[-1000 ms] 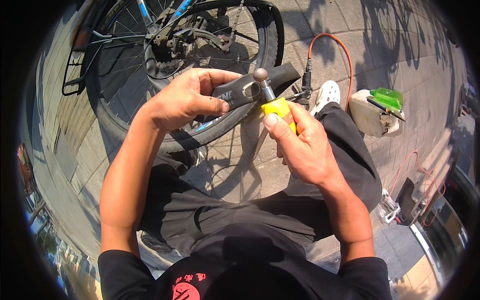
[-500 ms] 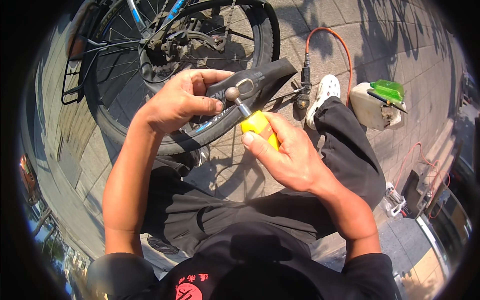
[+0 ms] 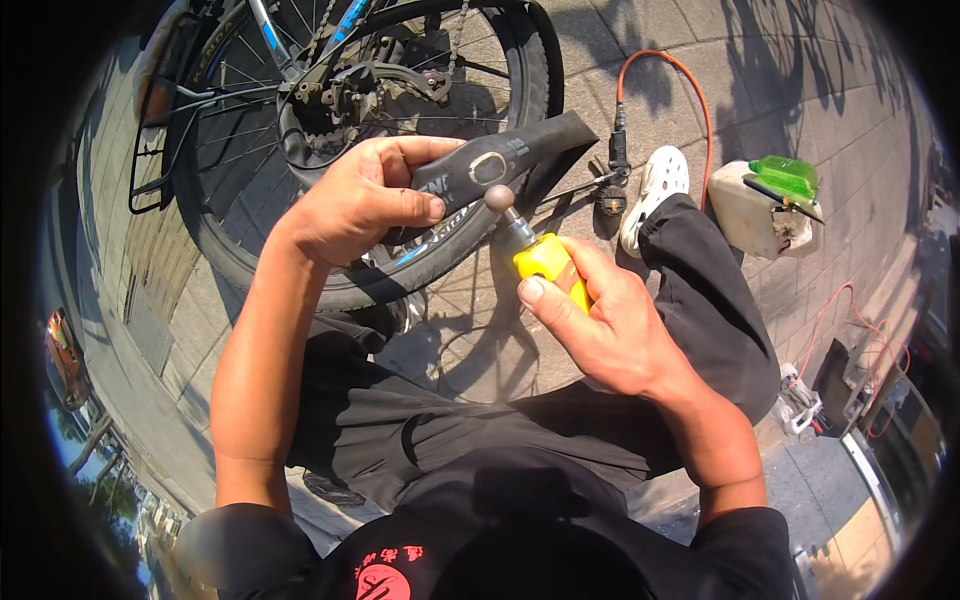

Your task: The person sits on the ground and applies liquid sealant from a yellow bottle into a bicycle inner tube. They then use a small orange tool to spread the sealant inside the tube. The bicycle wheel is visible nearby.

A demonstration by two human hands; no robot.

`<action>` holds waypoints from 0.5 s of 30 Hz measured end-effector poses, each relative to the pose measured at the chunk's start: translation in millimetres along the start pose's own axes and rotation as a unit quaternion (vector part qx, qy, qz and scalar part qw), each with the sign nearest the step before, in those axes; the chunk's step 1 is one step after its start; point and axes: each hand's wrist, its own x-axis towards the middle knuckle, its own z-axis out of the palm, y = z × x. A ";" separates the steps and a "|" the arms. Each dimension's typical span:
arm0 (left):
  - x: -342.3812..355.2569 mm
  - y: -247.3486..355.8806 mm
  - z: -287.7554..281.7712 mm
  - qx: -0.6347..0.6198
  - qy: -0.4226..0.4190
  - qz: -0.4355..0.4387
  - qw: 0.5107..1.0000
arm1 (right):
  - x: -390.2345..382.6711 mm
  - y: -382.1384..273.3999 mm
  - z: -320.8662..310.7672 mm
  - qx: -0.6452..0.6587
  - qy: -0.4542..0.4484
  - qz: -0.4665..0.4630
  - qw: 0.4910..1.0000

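My left hand [image 3: 365,205] pinches a flat black inner tube [image 3: 545,147] between thumb and fingers, and its free end sticks out to the right. A pale oval ring marks the tube's upper face, just past my fingertips. In my right hand [image 3: 615,325] is a yellow hand tool [image 3: 548,265] with a short metal shaft and a brownish ball tip. That tip sits just below and right of the ring, with a small gap seeming to part it from the rubber. Behind the tube lies the bicycle wheel's tyre [image 3: 350,293].
The bicycle's rear gear mechanism [image 3: 385,80] and chain are at the upper left. Right of the tube lies an inflator [image 3: 617,150] on an orange hose [image 3: 692,78], beside my white clog [image 3: 660,185]. Farther right, a cut-open white jug [image 3: 745,215] carries a green bottle [image 3: 785,178].
My right hand has drawn the yellow tool down and to the right, off the tube's ring, which now shows whole. My left hand keeps its hold on the tube.
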 end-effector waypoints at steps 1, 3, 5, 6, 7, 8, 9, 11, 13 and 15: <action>0.0 -0.9 -0.2 0.001 0.004 0.003 1.000 | 0.6 -3.1 -0.3 -0.002 -0.003 0.003 1.000; 0.6 -2.0 -1.0 0.003 0.008 0.009 1.000 | 1.8 -4.8 0.8 -0.006 -0.004 0.001 1.000; -0.5 -0.3 -0.9 0.002 0.006 0.002 1.000 | 3.4 -3.4 2.0 -0.009 -0.003 -0.009 1.000; -1.2 0.8 -0.5 0.002 0.005 -0.002 1.000 | 3.9 -3.2 1.8 -0.011 -0.008 -0.003 1.000; -1.8 1.3 -0.2 0.005 0.007 -0.003 1.000 | 4.1 -3.1 1.4 -0.011 -0.013 0.002 1.000; -0.9 1.6 -0.2 0.010 0.006 -0.004 1.000 | 4.3 -3.4 0.8 -0.012 -0.015 0.008 1.000; -0.2 1.3 0.0 0.015 0.006 -0.005 1.000 | 4.9 -4.2 1.3 -0.025 -0.019 0.007 0.999; -1.3 -3.3 -0.4 -0.004 0.002 0.011 1.000 | 6.6 -7.4 6.3 -0.046 -0.025 0.005 0.999; -1.8 -2.9 -1.4 -0.007 -0.001 0.021 1.000 | 7.1 -8.8 9.6 -0.025 -0.025 -0.014 0.999; -2.6 1.3 2.3 0.001 0.010 0.011 1.000 | 8.2 -9.1 11.0 -0.037 -0.026 -0.016 0.999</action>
